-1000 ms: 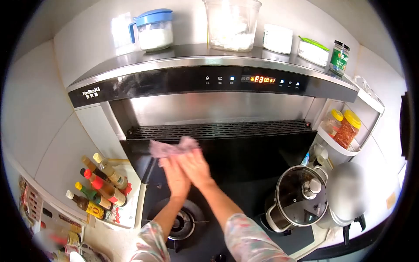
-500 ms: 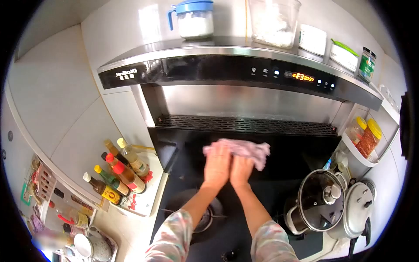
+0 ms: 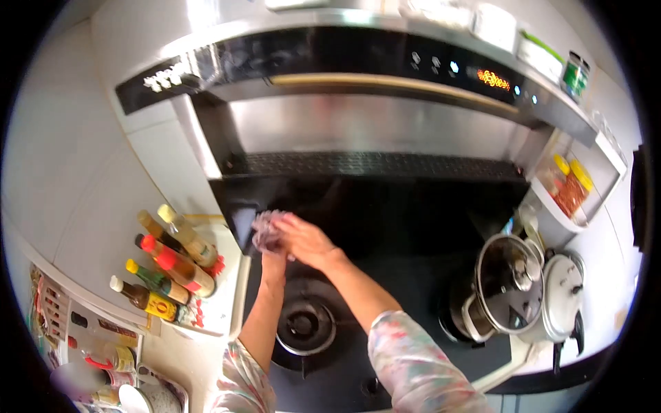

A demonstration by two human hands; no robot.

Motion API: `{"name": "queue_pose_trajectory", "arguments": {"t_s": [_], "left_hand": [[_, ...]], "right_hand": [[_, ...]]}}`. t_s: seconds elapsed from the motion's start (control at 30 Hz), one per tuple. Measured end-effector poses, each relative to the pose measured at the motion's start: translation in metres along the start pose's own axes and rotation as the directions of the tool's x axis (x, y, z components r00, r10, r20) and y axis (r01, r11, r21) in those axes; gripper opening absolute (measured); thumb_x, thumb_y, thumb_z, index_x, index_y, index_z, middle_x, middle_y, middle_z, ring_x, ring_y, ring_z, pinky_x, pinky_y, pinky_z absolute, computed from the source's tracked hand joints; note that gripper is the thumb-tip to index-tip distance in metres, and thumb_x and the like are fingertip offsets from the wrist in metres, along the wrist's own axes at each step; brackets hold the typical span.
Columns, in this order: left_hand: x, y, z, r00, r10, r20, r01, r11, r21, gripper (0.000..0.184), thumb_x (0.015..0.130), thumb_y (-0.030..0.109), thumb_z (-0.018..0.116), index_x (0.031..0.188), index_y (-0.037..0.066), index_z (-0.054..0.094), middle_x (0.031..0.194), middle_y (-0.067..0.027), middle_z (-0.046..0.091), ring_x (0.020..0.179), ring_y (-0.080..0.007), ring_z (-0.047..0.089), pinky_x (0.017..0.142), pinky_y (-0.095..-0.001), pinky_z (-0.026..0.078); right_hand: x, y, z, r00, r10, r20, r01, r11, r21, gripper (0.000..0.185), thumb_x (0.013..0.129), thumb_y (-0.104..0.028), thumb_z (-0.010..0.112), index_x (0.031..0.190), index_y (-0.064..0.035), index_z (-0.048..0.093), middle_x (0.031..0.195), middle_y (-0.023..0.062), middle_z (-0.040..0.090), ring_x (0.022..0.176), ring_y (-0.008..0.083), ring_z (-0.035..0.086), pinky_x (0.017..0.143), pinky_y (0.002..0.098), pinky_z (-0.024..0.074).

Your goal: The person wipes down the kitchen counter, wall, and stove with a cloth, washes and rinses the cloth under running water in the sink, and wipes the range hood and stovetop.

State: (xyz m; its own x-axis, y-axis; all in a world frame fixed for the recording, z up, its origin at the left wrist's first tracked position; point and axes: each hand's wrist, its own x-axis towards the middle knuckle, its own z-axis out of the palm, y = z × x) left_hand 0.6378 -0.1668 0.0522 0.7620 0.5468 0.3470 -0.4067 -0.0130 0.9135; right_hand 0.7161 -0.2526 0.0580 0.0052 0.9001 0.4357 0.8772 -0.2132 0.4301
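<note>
A pink-mauve cloth (image 3: pixel 266 235) is bunched up in my hands over the left part of the black cooktop panel (image 3: pixel 385 213). My left hand (image 3: pixel 275 260) grips it from below, its fingers mostly hidden by the cloth. My right hand (image 3: pixel 308 242) reaches across from the right, its fingers closed over the cloth's right side. The two hands meet at the cloth. Just below them is the left burner (image 3: pixel 303 327), with a ring-shaped metal support.
Sauce bottles (image 3: pixel 179 265) stand in a white tray (image 3: pixel 234 289) at left. A glass-lidded pot (image 3: pixel 509 289) occupies the right burner, beside a pressure cooker (image 3: pixel 561 296). The range hood (image 3: pixel 330 58) overhangs the back. Yellow-lidded jars (image 3: pixel 575 189) sit on a right-hand shelf.
Both hands have moved left with the cloth, from the middle of the panel. The cloth, spread out before, is now bunched. The view has shifted and tilted down, uncovering the left burner.
</note>
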Motion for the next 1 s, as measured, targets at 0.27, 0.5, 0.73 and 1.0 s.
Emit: {"name": "queue_pose_trajectory", "arguments": {"t_s": [0.27, 0.5, 0.73, 1.0], "left_hand": [[-0.055, 0.001, 0.147, 0.874, -0.427, 0.230, 0.146, 0.684, 0.714, 0.031, 0.081, 0.025, 0.051, 0.102, 0.005, 0.063, 0.097, -0.0200, 0.064, 0.085, -0.0345, 0.064, 0.075, -0.0407, 0.050], [-0.101, -0.044, 0.215, 0.496, -0.635, 0.592, -0.078, 0.647, 0.759, 0.061, 0.090, 0.051, 0.030, 0.133, 0.011, 0.043, 0.141, -0.0144, 0.036, 0.130, -0.0280, 0.035, 0.106, -0.0364, 0.027], [-0.129, 0.009, 0.206, 0.299, -0.627, 0.719, -0.417, 0.592, 0.690, 0.066, 0.091, 0.053, 0.025, 0.121, 0.003, 0.055, 0.128, -0.0201, 0.049, 0.121, -0.0334, 0.043, 0.104, -0.0385, 0.030], [-0.213, 0.040, 0.183, -0.131, -0.741, 0.659, -0.469, 0.632, 0.618, 0.051, 0.093, 0.045, 0.028, 0.123, 0.012, 0.052, 0.129, -0.0171, 0.048, 0.120, -0.0327, 0.043, 0.103, -0.0403, 0.029]], "right_hand": [[-0.195, 0.000, -0.066, 0.580, 0.802, 0.143, -0.805, 0.538, 0.249, 0.040, 0.068, -0.001, 0.060, 0.108, -0.0053, 0.061, 0.115, 0.0165, 0.057, 0.106, 0.0296, 0.053, 0.086, 0.0359, 0.0456], [-0.314, -0.024, 0.042, 0.337, 0.905, 0.261, -0.925, 0.370, -0.090, 0.046, 0.087, -0.029, 0.042, 0.124, -0.0013, 0.045, 0.124, 0.0202, 0.049, 0.118, 0.0395, 0.040, 0.102, 0.0450, 0.0287], [-0.273, -0.089, -0.088, 0.486, 0.861, 0.148, -0.871, 0.462, 0.170, 0.046, 0.080, -0.009, 0.049, 0.123, 0.0082, 0.046, 0.119, 0.0279, 0.049, 0.110, 0.0435, 0.047, 0.099, 0.0477, 0.0343], [-0.353, -0.131, -0.198, 0.565, 0.636, 0.526, -0.806, 0.287, 0.518, 0.021, 0.078, -0.008, 0.053, 0.096, -0.0024, 0.059, 0.100, 0.0167, 0.060, 0.099, 0.0316, 0.056, 0.084, 0.0383, 0.0463]]}}
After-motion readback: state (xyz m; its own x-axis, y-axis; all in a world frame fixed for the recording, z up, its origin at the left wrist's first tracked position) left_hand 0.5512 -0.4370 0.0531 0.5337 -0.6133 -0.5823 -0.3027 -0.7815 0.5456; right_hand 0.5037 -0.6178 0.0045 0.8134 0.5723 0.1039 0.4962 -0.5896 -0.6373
